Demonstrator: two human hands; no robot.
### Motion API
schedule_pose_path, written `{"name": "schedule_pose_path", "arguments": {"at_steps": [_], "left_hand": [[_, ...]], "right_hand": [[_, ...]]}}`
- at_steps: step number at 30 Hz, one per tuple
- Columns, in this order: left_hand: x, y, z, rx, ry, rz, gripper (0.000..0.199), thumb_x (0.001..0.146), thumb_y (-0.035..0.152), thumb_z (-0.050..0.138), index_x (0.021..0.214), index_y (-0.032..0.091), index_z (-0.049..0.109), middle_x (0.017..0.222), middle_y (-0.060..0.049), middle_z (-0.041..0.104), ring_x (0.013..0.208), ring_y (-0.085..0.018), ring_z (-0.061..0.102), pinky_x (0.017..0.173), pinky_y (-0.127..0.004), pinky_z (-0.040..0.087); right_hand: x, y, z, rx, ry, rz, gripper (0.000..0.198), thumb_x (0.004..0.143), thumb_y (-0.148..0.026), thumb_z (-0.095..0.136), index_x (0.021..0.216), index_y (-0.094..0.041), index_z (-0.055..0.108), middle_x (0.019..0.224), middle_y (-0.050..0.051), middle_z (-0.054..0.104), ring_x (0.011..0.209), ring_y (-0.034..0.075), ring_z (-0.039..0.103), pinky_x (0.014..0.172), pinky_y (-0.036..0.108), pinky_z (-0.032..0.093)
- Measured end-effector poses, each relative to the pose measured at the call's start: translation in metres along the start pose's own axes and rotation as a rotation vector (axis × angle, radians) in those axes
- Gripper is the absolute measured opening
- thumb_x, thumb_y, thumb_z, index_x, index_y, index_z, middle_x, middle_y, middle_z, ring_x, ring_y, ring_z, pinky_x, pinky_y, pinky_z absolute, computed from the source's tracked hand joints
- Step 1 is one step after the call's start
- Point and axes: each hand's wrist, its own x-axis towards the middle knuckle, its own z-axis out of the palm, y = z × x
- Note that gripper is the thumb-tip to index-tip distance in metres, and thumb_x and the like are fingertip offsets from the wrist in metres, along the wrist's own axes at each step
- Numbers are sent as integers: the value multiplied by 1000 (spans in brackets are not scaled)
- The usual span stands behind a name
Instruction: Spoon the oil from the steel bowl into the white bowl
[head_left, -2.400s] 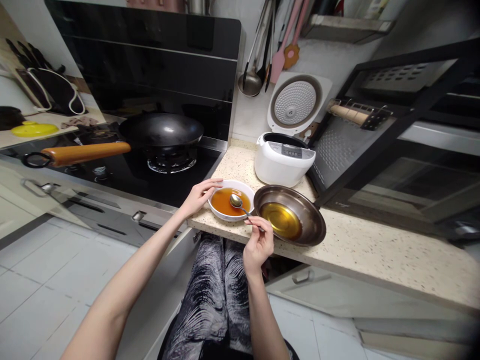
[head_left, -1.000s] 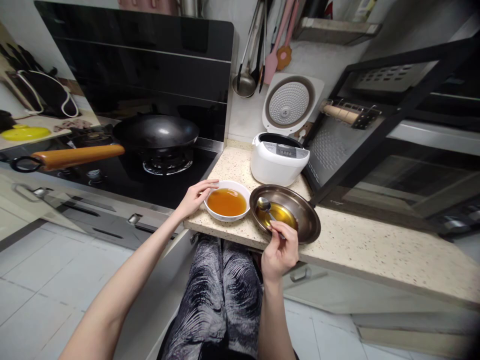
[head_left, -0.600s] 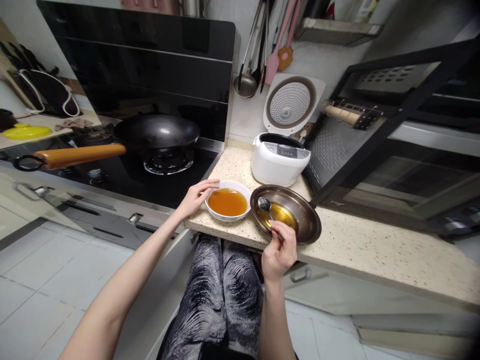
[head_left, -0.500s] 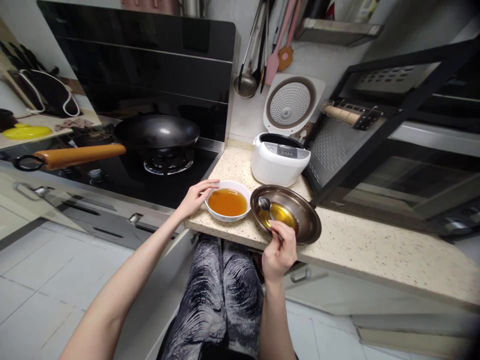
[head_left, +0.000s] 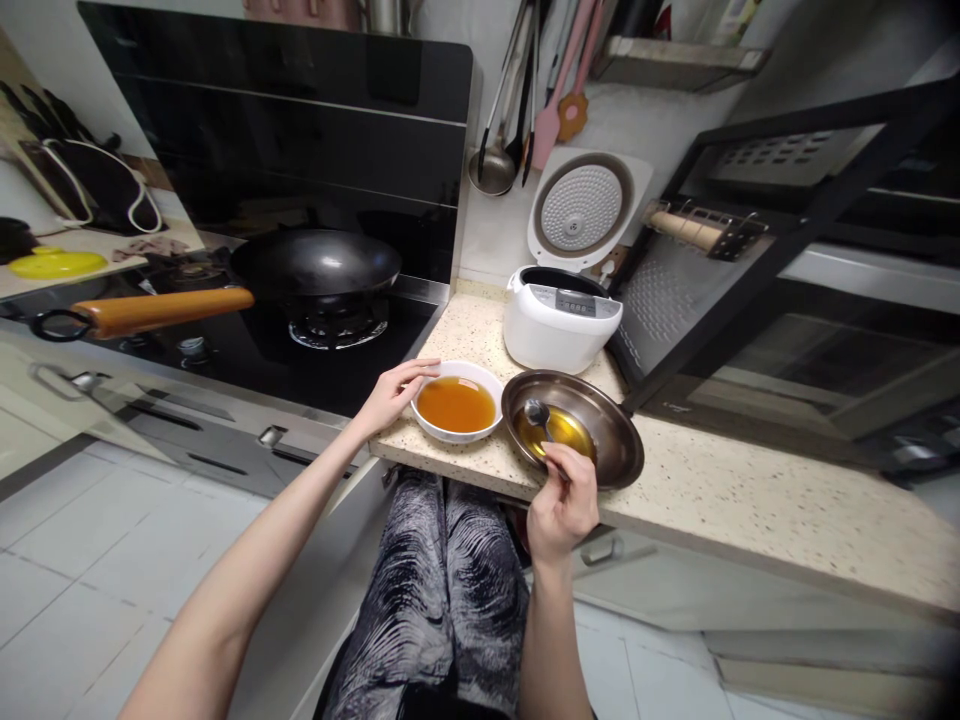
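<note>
My left hand (head_left: 397,392) grips the left rim of a white bowl (head_left: 450,438) at the counter's front corner, its fingers lying over the edge. The bowl is well filled with an orange-brown liquid (head_left: 456,404). Just right of it stands a wide metal basin (head_left: 621,440) with a shallow pool of yellow, oil-like liquid (head_left: 574,432). My right hand (head_left: 564,503), closed in a pinch at the basin's near edge, holds a metal spoon (head_left: 537,412) by its handle. The spoon's head is over the basin; whether it touches the liquid I cannot tell.
Behind the basin a white rice cooker (head_left: 559,335) stands with its lid up. A black wok (head_left: 319,262) sits on the stove at left, its wooden handle (head_left: 169,310) jutting toward me. Utensils, including a ladle (head_left: 493,170), hang on the wall. A dark-framed rack (head_left: 660,310) stands at right.
My right hand and the spoon have shifted slightly to the right, and the spoon's head sits a little lower over the basin. My left hand stays on the bowl.
</note>
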Motion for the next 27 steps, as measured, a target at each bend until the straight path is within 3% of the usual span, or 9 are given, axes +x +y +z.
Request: {"name": "schedule_pose_path", "arguments": {"at_steps": [8, 18, 27], "left_hand": [[1, 0, 0, -3, 6, 7, 34, 101, 37, 52, 110, 21, 80, 138, -12, 69, 131, -31, 64, 117, -52, 44], [0, 0, 0, -15, 6, 16, 33, 101, 35, 52, 111, 20, 80, 139, -12, 69, 133, -29, 63, 119, -52, 43], [0, 0, 1, -14, 6, 11, 32, 102, 35, 52, 112, 21, 79, 139, -12, 69, 133, -28, 63, 118, -52, 44]], "right_hand": [[-6, -14, 9, 136, 158, 116, 11, 100, -16, 57, 103, -21, 66, 89, 3, 71, 85, 19, 72, 77, 37, 61], [-18, -22, 34, 279, -108, 104, 21, 99, -9, 53, 105, -23, 68, 100, 5, 76, 93, 18, 73, 81, 36, 60], [-23, -18, 47, 290, -141, 153, 24, 98, -5, 52, 101, -23, 68, 97, 4, 74, 92, 17, 72, 83, 33, 59]]}}
